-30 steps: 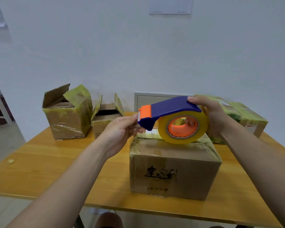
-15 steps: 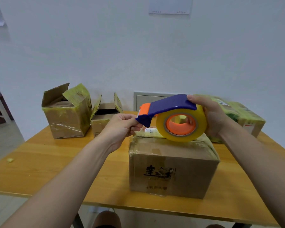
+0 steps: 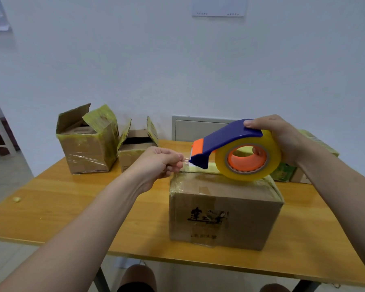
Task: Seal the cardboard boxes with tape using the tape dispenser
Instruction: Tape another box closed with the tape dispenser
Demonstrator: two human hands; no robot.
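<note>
step: starting a strip | right hand point(image 3: 282, 138) grips tape dispenser point(image 3: 234, 150) above closed box point(image 3: 223, 211); left hand point(image 3: 158, 163) pinches tape end point(image 3: 185, 160) | next: likely draw out, stick down

Wooden table point(image 3: 72, 207), cardboard boxes point(image 3: 226, 213), yellow scrap point(image 3: 16, 199) near left edge

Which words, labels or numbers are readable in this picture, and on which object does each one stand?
No text is clear enough to quote.
Front cardboard box: large black brush-style characters, not legible.
Small line under them: blurred.
Wall sheet: tiny marks, too small.
Green box at the right: print blurred.
</note>
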